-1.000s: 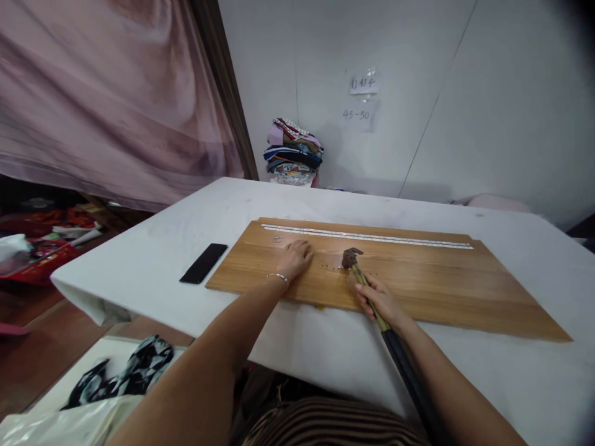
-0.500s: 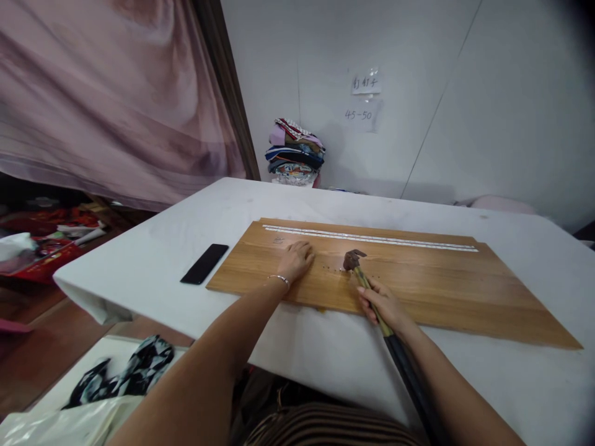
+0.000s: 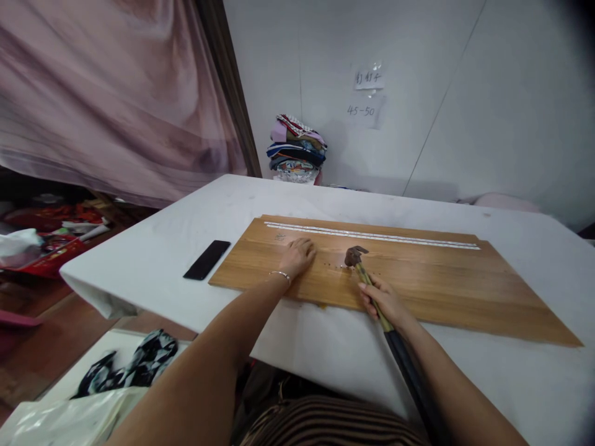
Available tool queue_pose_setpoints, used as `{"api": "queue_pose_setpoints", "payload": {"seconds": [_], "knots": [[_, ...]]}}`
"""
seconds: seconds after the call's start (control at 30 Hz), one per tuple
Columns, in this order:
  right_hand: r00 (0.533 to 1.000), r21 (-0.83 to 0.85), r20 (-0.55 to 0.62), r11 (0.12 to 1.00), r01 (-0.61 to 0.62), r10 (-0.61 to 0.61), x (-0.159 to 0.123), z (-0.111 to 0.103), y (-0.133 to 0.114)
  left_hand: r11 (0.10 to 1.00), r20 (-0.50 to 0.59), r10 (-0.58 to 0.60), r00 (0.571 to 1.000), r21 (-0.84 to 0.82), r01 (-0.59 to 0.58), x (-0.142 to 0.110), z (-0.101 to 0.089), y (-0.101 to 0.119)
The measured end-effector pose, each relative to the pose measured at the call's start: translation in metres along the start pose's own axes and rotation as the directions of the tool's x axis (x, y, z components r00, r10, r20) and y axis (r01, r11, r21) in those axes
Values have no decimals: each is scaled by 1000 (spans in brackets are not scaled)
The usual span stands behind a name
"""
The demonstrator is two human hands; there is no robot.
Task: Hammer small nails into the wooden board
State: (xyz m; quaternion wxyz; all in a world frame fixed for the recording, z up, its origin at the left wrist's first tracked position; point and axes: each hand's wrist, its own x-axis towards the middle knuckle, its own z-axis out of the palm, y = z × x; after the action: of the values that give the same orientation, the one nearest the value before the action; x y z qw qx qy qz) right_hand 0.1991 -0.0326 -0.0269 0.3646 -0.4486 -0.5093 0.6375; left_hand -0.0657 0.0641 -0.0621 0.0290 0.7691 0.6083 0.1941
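Note:
A wooden board (image 3: pixel 437 279) lies flat before me. My left hand (image 3: pixel 299 257) rests on it palm down, with the fingers stretched forward. In my right hand (image 3: pixel 381 300) is a claw hammer (image 3: pixel 354 256), gripped by its handle. The hammer's rusty head is low over a row of small dark nails or nail holes (image 3: pixel 330 265) in the board; whether it touches one I cannot tell. A few loose nails (image 3: pixel 279 237) lie on the board beyond my left hand. Two white measuring strips (image 3: pixel 372 236) run along the board's far side.
Left of the board lies a black phone (image 3: pixel 207 259) on the white table (image 3: pixel 153 248). Folded clothes (image 3: pixel 297 152) are stacked at the table's far side, by the wall with paper signs (image 3: pixel 367 96). A pink curtain (image 3: pixel 116 93) hangs at left. Patterned cloth (image 3: pixel 149 359) lies lower left.
My view has shifted slightly. Both hands keep nearly the same places on the board, and the hammer head stays low by the row of nails.

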Motion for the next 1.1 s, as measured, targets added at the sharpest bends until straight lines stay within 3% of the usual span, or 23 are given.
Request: {"api": "queue_pose_setpoints", "payload": {"seconds": [1.1], "knots": [[1000,-8,14,1000,20,-20,1,-1,3,1000,1,-7,1000,-5,7,0,1,0]]}}
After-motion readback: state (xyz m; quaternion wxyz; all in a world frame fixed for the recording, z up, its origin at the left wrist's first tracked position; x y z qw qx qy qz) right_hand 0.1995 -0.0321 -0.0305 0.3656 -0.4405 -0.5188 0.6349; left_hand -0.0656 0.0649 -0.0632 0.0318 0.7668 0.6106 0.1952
